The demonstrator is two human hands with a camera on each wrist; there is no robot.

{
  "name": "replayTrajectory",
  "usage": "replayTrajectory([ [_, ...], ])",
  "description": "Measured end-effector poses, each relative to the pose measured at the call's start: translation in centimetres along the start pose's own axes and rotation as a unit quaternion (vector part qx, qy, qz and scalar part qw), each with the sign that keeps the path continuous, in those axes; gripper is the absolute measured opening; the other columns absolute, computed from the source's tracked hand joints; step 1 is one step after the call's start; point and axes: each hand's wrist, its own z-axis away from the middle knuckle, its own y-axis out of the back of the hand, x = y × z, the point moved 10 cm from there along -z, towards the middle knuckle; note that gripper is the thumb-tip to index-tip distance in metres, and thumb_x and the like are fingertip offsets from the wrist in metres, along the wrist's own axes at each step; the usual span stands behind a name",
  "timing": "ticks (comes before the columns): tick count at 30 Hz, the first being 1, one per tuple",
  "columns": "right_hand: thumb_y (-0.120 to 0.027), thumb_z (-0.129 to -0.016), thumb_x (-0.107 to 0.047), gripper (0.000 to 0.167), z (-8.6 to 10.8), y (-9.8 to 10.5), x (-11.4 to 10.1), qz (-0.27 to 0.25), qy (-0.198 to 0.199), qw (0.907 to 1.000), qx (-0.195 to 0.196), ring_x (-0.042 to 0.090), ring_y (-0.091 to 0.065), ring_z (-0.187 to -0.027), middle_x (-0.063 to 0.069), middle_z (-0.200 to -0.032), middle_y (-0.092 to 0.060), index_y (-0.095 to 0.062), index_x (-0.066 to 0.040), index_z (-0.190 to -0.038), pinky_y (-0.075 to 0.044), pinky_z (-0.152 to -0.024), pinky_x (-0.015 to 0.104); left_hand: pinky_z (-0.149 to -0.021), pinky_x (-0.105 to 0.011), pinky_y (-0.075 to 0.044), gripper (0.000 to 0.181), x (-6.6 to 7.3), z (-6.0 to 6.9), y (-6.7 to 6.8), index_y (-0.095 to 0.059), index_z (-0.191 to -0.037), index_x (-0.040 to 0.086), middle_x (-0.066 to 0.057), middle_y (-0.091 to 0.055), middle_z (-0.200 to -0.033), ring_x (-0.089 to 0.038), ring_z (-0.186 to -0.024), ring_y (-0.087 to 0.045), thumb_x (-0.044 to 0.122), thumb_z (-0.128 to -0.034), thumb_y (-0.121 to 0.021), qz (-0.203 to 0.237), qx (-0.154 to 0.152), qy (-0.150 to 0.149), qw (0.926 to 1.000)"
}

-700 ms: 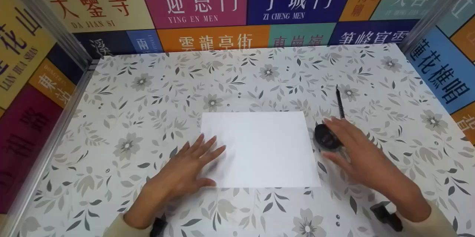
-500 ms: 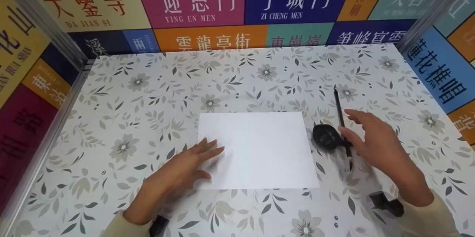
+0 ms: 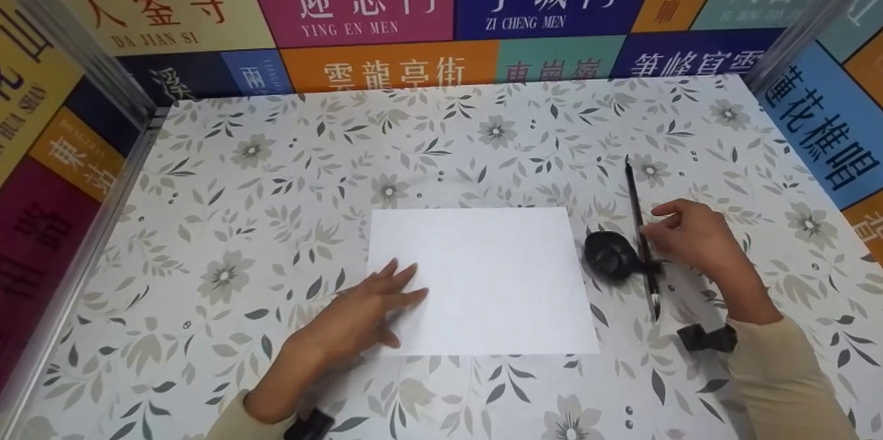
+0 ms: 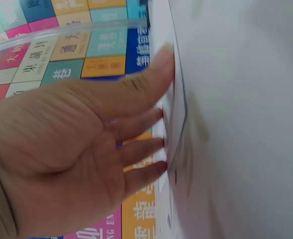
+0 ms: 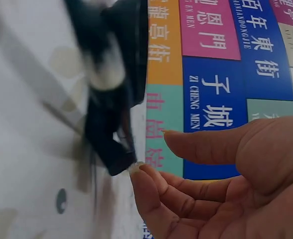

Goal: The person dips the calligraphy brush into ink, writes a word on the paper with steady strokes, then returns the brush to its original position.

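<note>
A plain white sheet of paper (image 3: 500,281) is being shown lying flat near the middle of a tabletop (image 3: 331,171), which is being covered by a print of grey leaves and flowers. The sheet's left part is being overlapped by the left hand (image 3: 355,319); its fingers are being held spread and fairly straight, with the thumb near the paper's lower left corner, and nothing is being gripped by them. Just beyond the sheet's right edge, a small rounded black dish (image 3: 610,256) with a short handle is being seen. That handle is being crossed by a slim black brush (image 3: 636,212), whose bristle end (dark, below a pale band) is being pointed toward the person. Just right of the brush, the right hand (image 3: 700,243) is being held with its fingers loosely bent and its thumb and forefinger parted; nothing is being gripped. Whether the brush is being touched cannot be told, as the dark shapes by the fingertips are being blurred in the right wrist view. The forearms are being covered by pale sleeves (image 3: 779,357). Behind the table, coloured wall panels (image 3: 386,67) are being seen, printed with Chinese characters.
</note>
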Motion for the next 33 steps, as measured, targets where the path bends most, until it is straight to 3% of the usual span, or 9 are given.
replayTrajectory([
  [8,-0.066,-0.089,-0.031,0.053,-0.8,-0.9,0.3,0.005,-0.002,0.9998,-0.019,0.025,-0.067,-0.080,0.024,-0.103,-0.065,-0.053,0.010,-0.121,-0.045,-0.070,0.034,-0.111,-0.053,-0.015,0.081,0.6,0.3,-0.7,-0.042,-0.145,0.010,-0.016,-0.019,-0.155,-0.038,-0.142,-0.012,0.024,-0.0717,-0.076,-0.023,-0.023,-0.015,0.9993],
  [12,-0.068,-0.087,-0.027,0.048,-0.9,-1.0,0.0,0.014,0.011,0.9998,-0.007,0.028,-0.065,-0.081,0.017,-0.092,-0.069,-0.056,0.010,-0.116,-0.043,-0.069,0.033,-0.111,-0.054,-0.018,0.083,0.9,0.2,-0.8,-0.042,-0.144,0.009,-0.017,-0.020,-0.155,-0.039,-0.142,-0.014,0.027,-0.0708,-0.076,-0.038,-0.018,-0.020,0.9989],
  [18,-0.068,-0.086,-0.026,0.047,-0.8,-0.9,0.1,0.020,0.016,0.9996,0.009,0.033,-0.064,-0.084,0.021,-0.095,-0.068,-0.057,0.010,-0.114,-0.043,-0.067,0.033,-0.109,-0.056,-0.019,0.082,1.0,0.1,-0.6,-0.044,-0.143,0.008,-0.019,-0.024,-0.153,-0.042,-0.140,-0.016,0.026,-0.0703,-0.076,-0.045,-0.014,-0.021,0.9987],
  [22,-0.067,-0.088,-0.027,0.049,-0.1,0.1,-0.1,0.008,0.018,0.9995,0.024,0.025,-0.065,-0.076,0.022,-0.097,-0.068,-0.057,0.009,-0.118,-0.045,-0.063,0.031,-0.110,-0.055,-0.019,0.082,1.1,0.0,-0.7,-0.043,-0.144,0.009,-0.019,-0.023,-0.154,-0.041,-0.141,-0.016,0.026,-0.0709,-0.076,-0.050,-0.018,-0.019,0.9984],
  [25,-0.065,-0.091,-0.028,0.052,1.2,1.7,-0.6,-0.034,0.017,0.9983,0.044,0.014,-0.066,-0.071,0.022,-0.101,-0.066,-0.052,0.006,-0.128,-0.049,-0.061,0.027,-0.110,-0.055,-0.018,0.082,1.2,0.0,-0.7,-0.043,-0.144,0.009,-0.018,-0.022,-0.154,-0.041,-0.141,-0.015,0.026,-0.0711,-0.076,-0.049,-0.016,-0.021,0.9984],
  [29,-0.063,-0.093,-0.027,0.060,3.0,4.1,-1.8,-0.133,0.013,0.9875,0.084,0.004,-0.067,-0.076,0.012,-0.105,-0.061,-0.041,0.002,-0.141,-0.054,-0.066,0.020,-0.109,-0.057,-0.019,0.081,1.3,0.1,-0.6,-0.044,-0.143,0.008,-0.019,-0.023,-0.153,-0.042,-0.140,-0.017,0.025,-0.0707,-0.077,-0.049,-0.009,-0.028,0.9983],
  [31,-0.063,-0.092,-0.023,0.062,3.9,5.2,-2.6,-0.187,0.020,0.9756,0.114,0.002,-0.068,-0.080,0.007,-0.104,-0.059,-0.037,0.000,-0.144,-0.053,-0.070,0.019,-0.109,-0.057,-0.020,0.081,1.4,0.2,-0.7,-0.045,-0.142,0.008,-0.019,-0.025,-0.153,-0.042,-0.140,-0.018,0.025,-0.0705,-0.077,-0.047,-0.008,-0.035,0.9983],
  [33,-0.065,-0.091,-0.017,0.061,4.6,5.9,-3.4,-0.245,0.037,0.9572,0.149,0.004,-0.068,-0.082,0.005,-0.102,-0.058,-0.038,-0.003,-0.143,-0.053,-0.071,0.020,-0.108,-0.057,-0.021,0.080,1.6,0.1,-0.9,-0.045,-0.142,0.009,-0.019,-0.026,-0.153,-0.042,-0.140,-0.018,0.026,-0.0704,-0.077,-0.049,-0.009,-0.041,0.9979],
])
